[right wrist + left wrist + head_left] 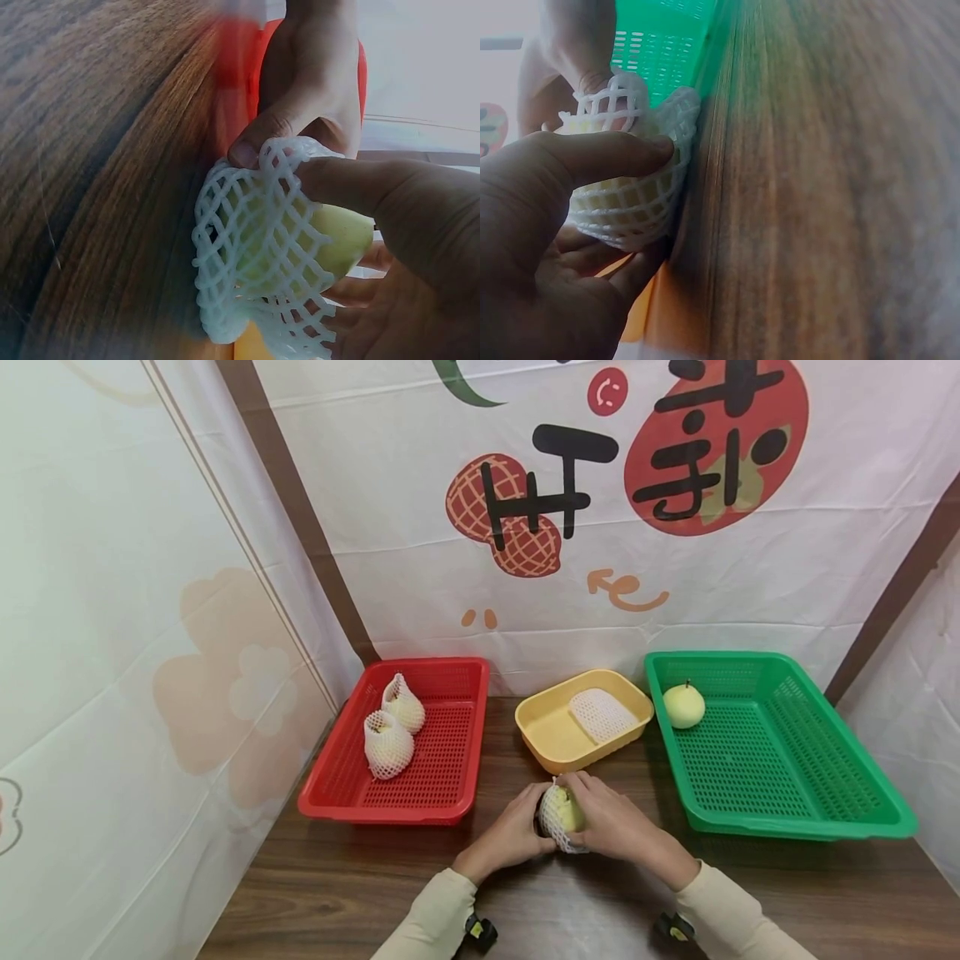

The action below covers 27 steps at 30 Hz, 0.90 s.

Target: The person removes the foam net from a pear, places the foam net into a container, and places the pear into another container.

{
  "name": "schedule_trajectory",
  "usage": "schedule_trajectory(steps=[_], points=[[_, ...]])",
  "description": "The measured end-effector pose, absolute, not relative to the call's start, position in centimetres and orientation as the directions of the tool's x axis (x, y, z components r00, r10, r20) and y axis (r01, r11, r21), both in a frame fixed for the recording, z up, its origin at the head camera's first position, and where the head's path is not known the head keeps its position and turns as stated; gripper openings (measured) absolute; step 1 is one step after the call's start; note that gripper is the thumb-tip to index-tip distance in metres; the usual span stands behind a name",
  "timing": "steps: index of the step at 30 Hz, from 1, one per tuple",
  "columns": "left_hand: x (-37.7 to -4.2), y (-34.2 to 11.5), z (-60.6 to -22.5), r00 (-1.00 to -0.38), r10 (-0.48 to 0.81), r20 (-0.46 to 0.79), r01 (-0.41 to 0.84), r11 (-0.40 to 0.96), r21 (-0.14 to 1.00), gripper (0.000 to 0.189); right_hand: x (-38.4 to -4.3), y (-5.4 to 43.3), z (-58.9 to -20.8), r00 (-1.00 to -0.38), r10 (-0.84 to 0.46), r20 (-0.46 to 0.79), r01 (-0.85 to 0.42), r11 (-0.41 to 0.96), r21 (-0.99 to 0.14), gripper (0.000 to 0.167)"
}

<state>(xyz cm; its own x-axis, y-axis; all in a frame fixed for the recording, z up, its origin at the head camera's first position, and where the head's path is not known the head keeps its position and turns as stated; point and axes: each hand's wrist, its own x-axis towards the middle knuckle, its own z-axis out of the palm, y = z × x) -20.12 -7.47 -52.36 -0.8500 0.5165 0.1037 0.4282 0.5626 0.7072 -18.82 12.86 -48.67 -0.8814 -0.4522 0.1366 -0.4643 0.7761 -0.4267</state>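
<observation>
A pale yellow-green pear (570, 811) sits partly inside a white foam net sleeve (232, 217) just above or on the table between both hands. My left hand (517, 831) grips the netted pear from the left, its thumb across the mesh and its fingers beneath in the left wrist view. From the right, my right hand (618, 822) holds the sleeve's edge, thumb on the mesh and fingers around the pear's far side. Part of the pear's skin and its stem end show bare in the right wrist view. Mesh and fingers hide the remainder.
A red basket (480, 739) at left holds two netted pears (389, 745). Behind the hands, a yellow tray (543, 727) contains flat white foam nets (602, 715). At right, a green basket (750, 760) holds one bare pear (683, 705). A printed curtain hangs behind.
</observation>
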Motion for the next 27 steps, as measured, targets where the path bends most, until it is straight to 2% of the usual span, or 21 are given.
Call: schedule_trajectory(steps=[9,18,27], points=[[-20.17,-7.41,-52.56,-0.861,0.501,0.088,0.412,0.586,0.698,0.083,-18.98,12.89,-49.22,-0.873,-0.455,0.176,-0.484,0.762,-0.431,0.074],[-20.54,-7.68,-53.03,-0.829,0.529,0.183,0.489,0.527,0.695,0.075,-19.11,13.03,-49.34,-0.86,-0.449,0.243,-0.51,0.729,-0.456,0.077],[-20.69,-7.0,-52.64,-0.872,0.47,0.134,0.403,0.536,0.742,0.069,-19.16,13.42,-48.95,-0.855,-0.439,0.275,-0.518,0.713,-0.473,0.08]])
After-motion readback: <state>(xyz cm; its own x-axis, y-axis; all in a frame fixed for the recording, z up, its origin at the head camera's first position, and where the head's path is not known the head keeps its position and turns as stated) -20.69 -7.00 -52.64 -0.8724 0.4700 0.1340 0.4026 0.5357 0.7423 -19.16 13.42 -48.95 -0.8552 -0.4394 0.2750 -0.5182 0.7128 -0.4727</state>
